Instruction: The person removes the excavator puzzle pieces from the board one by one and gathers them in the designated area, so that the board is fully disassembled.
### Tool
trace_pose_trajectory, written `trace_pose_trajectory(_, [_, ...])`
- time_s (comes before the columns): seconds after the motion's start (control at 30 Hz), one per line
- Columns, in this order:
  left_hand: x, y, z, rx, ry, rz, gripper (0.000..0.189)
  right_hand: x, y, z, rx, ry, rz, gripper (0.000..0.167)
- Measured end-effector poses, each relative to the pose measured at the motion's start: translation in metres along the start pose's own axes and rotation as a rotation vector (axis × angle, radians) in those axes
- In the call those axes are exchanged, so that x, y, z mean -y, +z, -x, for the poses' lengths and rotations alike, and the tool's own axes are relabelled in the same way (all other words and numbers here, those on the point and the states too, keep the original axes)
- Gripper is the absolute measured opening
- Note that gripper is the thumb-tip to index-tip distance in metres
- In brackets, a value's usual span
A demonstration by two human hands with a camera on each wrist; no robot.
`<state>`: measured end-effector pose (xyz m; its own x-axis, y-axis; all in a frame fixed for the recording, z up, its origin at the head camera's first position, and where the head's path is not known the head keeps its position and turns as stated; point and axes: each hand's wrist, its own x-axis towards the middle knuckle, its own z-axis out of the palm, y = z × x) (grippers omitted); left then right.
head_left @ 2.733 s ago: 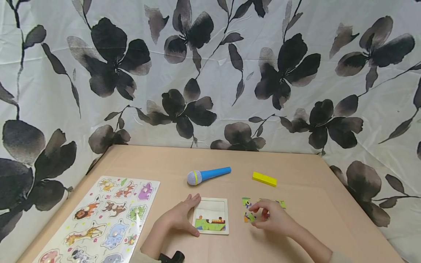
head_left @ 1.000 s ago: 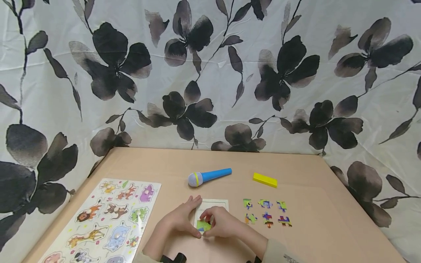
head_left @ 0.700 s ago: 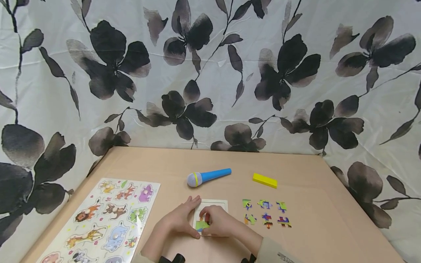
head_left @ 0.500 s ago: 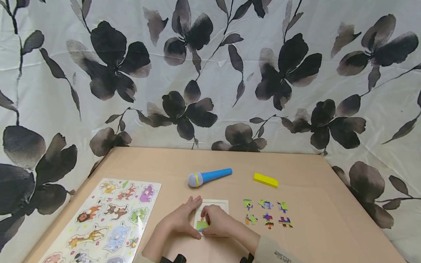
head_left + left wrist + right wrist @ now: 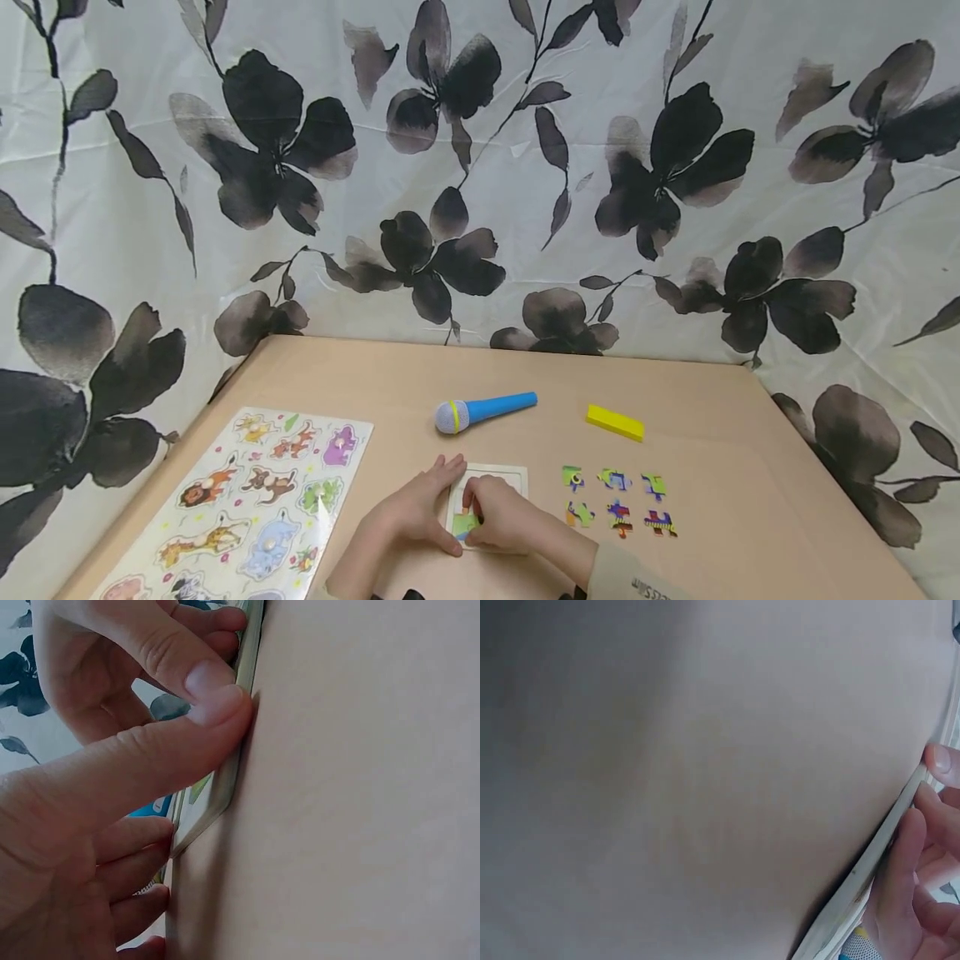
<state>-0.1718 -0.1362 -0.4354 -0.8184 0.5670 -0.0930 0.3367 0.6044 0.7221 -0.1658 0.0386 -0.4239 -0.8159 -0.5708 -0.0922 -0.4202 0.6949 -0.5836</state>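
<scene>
A small white-rimmed puzzle tray [image 5: 517,477] lies on the table, with a green printed part [image 5: 462,523] showing at its lower left. My left hand [image 5: 411,510] grips the tray's left side, thumb at the near corner and fingers spread toward the far one. In the left wrist view that thumb [image 5: 217,709] lies against the tray's edge [image 5: 234,769]. Over the tray, my right hand [image 5: 504,515] has its thumb and fingers bent together, pinching a jigsaw piece that they mostly hide. Several loose jigsaw pieces [image 5: 579,513] lie in two rows to the right.
A blue toy microphone [image 5: 491,407] and a yellow block [image 5: 615,422] lie beyond the tray. A sheet with animal pictures [image 5: 300,454] covers the table's left part. Behind the tan table [image 5: 697,400] hangs a floral cloth [image 5: 525,275].
My right hand has left the loose pieces and come over to the tray, where its fingers shift slightly. My left hand keeps its place on the tray. The head view shifts a little.
</scene>
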Motion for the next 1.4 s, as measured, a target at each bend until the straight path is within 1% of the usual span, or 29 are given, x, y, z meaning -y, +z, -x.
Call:
trace_pose_trajectory(0.1, [-0.0010, -0.0012, -0.0016, -0.006, -0.003, -0.016, 0.103, 0.0002, -0.0007, 0.0003, -0.017, -0.010, -0.003, 0.035])
trace_pose_trajectory(0.23, [-0.0008, -0.0018, -0.0042, -0.006, 0.002, -0.024, 0.104, 0.0006, -0.0012, 0.0006, -0.033, -0.003, 0.001, 0.036])
trace_pose_trajectory(0.57, [-0.0009, -0.0022, -0.0050, 0.002, -0.002, -0.041, 0.104, -0.0001, -0.0017, 0.0012, -0.038, -0.010, 0.013, 0.035])
trace_pose_trajectory(0.67, [-0.0008, -0.0028, -0.0044, -0.001, -0.007, -0.043, 0.104, -0.0007, -0.0024, -0.0001, -0.027, -0.016, -0.004, 0.034])
trace_pose_trajectory(0.83, [-0.0010, -0.0024, -0.0052, -0.005, 0.000, -0.042, 0.104, -0.0035, -0.0039, -0.0017, 0.002, -0.001, -0.039, 0.035])
trace_pose_trajectory(1.0, [-0.0023, -0.0009, -0.0067, 0.007, 0.010, -0.049, 0.103, -0.0080, -0.0040, -0.0010, 0.013, 0.014, -0.067, 0.034])
trace_pose_trajectory(1.23, [-0.0014, -0.0013, -0.0055, 0.003, -0.007, -0.052, 0.103, -0.0080, -0.0063, -0.0016, 0.028, 0.010, -0.119, 0.033])
trace_pose_trajectory(1.3, [-0.0003, -0.0012, -0.0044, 0.005, -0.012, -0.048, 0.103, -0.0079, -0.0067, -0.0016, 0.024, -0.001, -0.131, 0.033])
trace_pose_trajectory(1.4, [0.0011, -0.0004, -0.0028, 0.008, -0.017, -0.037, 0.104, -0.0085, -0.0073, -0.0004, -0.005, -0.031, -0.134, 0.032])
